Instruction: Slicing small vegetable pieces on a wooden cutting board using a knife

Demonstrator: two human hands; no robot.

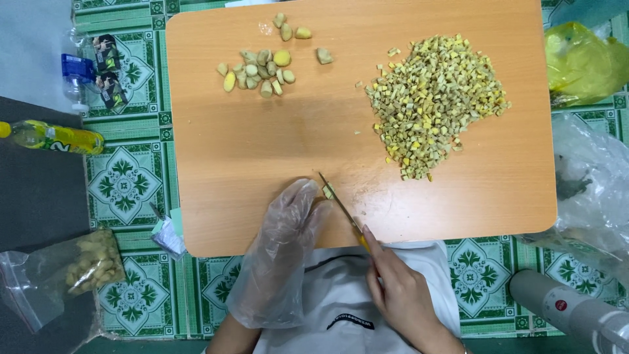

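Knife [341,204] grasped in the bare right hand [401,288], forefinger laid along its spine to steady the blade, edge set on a small ginger piece [328,191]. Left hand [288,246], in a loose plastic glove, pins that piece against the wooden board [275,151]. Diced heap [436,101] lies well apart at right; uncut chunks [259,69] wait upper left.

Home floor: patterned mat [124,183], chopping table [262,151]
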